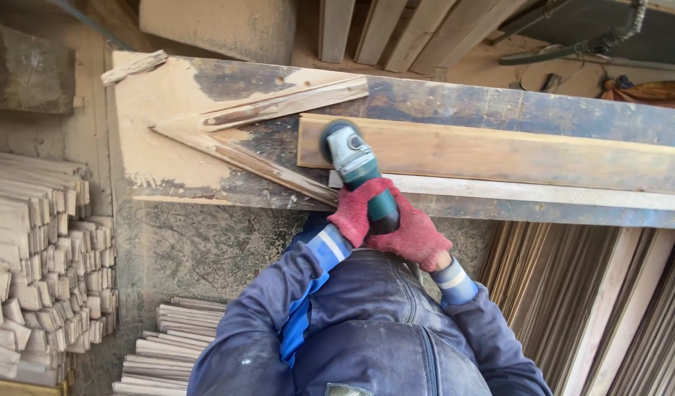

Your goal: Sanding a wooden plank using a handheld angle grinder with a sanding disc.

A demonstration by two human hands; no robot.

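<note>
Head view, looking down over the person's blue jacket. Both hands wear red knit gloves and are clenched around the dark green body of an angle grinder [356, 165]: the left hand [354, 210] wraps it from the left, the right hand [414, 236] closes on its rear end — the two gloves touch. The grinder's grey head and dark disc rest on the left end of a long brown plank [499, 154], which lies lengthwise on the worktop [455, 103], a stained, paint-scuffed board. A paler, narrower strip [543, 192] lies just beside the plank's near edge. Left of the grinder, two thin slats [264, 136] are fixed to the worktop in a V whose point faces left. At far left, cut wooden slats stand in a tall stack [37, 264]; a lower pile [165, 345] lies on the floor near the person's left elbow. More boards lean under the worktop at right [609, 308]. A dark hose [572, 48] runs across the upper right — no packages, labels or signs can be made out.
</note>
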